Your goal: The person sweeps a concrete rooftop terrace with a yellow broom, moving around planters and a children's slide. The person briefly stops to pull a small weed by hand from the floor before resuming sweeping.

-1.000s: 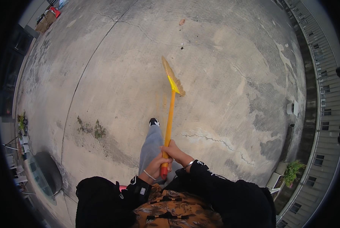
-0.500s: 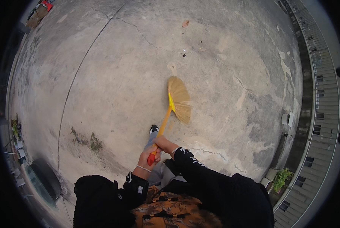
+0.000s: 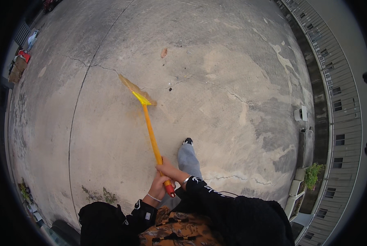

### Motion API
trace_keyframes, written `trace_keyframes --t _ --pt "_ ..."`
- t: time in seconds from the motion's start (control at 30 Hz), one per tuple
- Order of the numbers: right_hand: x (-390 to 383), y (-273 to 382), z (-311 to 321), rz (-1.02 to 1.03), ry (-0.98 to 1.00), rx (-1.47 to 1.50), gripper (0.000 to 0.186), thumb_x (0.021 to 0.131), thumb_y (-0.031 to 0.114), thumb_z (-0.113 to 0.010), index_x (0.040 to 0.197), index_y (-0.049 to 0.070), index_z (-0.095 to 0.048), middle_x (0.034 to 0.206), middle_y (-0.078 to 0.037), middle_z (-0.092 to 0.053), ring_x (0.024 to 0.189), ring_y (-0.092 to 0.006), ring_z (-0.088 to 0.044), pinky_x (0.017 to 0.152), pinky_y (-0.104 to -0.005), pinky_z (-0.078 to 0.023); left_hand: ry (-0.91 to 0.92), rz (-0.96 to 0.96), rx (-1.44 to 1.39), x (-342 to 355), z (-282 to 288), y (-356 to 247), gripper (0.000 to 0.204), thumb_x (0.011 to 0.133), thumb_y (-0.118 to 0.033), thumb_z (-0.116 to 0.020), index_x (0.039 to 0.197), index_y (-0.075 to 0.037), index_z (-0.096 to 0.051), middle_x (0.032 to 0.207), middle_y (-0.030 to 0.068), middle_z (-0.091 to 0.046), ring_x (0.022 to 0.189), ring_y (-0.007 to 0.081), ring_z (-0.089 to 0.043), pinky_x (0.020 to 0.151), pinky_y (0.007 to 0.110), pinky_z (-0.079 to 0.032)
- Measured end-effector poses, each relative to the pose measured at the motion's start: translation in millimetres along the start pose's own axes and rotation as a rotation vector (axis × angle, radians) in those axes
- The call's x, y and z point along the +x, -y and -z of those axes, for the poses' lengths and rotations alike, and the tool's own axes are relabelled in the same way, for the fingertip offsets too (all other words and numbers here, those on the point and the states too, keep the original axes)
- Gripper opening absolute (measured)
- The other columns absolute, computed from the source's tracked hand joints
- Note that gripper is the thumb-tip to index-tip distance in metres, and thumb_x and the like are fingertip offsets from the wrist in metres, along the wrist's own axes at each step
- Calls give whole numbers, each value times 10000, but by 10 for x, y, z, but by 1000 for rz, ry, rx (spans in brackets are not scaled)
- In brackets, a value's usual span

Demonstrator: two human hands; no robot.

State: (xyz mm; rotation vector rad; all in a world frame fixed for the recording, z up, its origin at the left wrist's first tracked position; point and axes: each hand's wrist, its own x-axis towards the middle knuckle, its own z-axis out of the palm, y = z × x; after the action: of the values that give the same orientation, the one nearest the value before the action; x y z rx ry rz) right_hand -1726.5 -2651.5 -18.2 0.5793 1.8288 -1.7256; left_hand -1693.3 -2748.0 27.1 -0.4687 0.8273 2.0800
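A broom (image 3: 151,133) with an orange handle, a red end cap and a yellow collar slants away from me to the far left. Its tan bristle head (image 3: 131,85) shows narrow, almost edge-on, over the concrete; whether it touches the ground I cannot tell. My left hand (image 3: 159,186) is closed round the handle just above the red cap. Directly beyond it, my right hand (image 3: 169,169) grips the same handle from the right side, the two hands close together. A small dark bit (image 3: 170,89) and a brown leaf (image 3: 164,52) lie to the right of the bristles.
Cracked concrete ground (image 3: 232,135) spreads all round, with small weeds (image 3: 98,194) at lower left. My shoe (image 3: 188,141) is forward of my right hand. Along the right run planters with a green plant (image 3: 313,175) and a white container (image 3: 300,113). A cardboard box (image 3: 18,69) sits far left.
The broom head has swung from the right of my hands to the far left and turned edge-on. My hands still hold the handle. One foot has come forward on the right; the ground has shifted in view.
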Motion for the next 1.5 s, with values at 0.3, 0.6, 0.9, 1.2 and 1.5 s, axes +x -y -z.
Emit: trace_keyframes --t 0.3,0.6,0.9,1.2,1.5 --pt "869 142 2224 -371 -495 473 207 720 130 -509 759 -73 -496 609 -121 -530 411 -184 -492 340 -293 -394 132 491 -182 2317 -924 -120 100 829 -112 -498 881 -56 -434 700 65 -488 517 137 -478 461 249 -364" --pt "2428 545 2261 -258 14 -79 279 731 195 -525 747 -82 -546 646 -150 -574 505 -206 -558 401 -308 -437 -286 140 -600 2960 -1232 -1004 115 835 -125 -471 843 -13 -448 675 67 -464 512 117 -425 487 241 -356" --pt "2678 1838 1869 -93 604 -40 451 737 186 -529 1028 -111 -355 828 -238 -546 801 -354 -566 719 -366 -449 -515 -389 -243 2923 -1647 -1548 84 808 -124 -458 867 -72 -429 645 57 -490 496 165 -482 461 270 -385" --pt "2285 1511 2867 5 52 -85 458 746 180 -551 1074 -72 -353 912 -176 -498 836 -256 -540 707 -339 -454 -50 93 -103 3220 -1901 -1354 88 808 -99 -442 881 -50 -446 649 65 -489 502 153 -502 491 257 -414" --pt "2805 1572 4065 -471 -330 415 178 749 157 -502 734 -18 -528 610 -74 -513 456 -153 -484 386 -280 -387 99 576 -318 4797 -1998 -1575 98 829 -140 -488 841 -53 -445 680 54 -489 481 116 -462 440 228 -352"
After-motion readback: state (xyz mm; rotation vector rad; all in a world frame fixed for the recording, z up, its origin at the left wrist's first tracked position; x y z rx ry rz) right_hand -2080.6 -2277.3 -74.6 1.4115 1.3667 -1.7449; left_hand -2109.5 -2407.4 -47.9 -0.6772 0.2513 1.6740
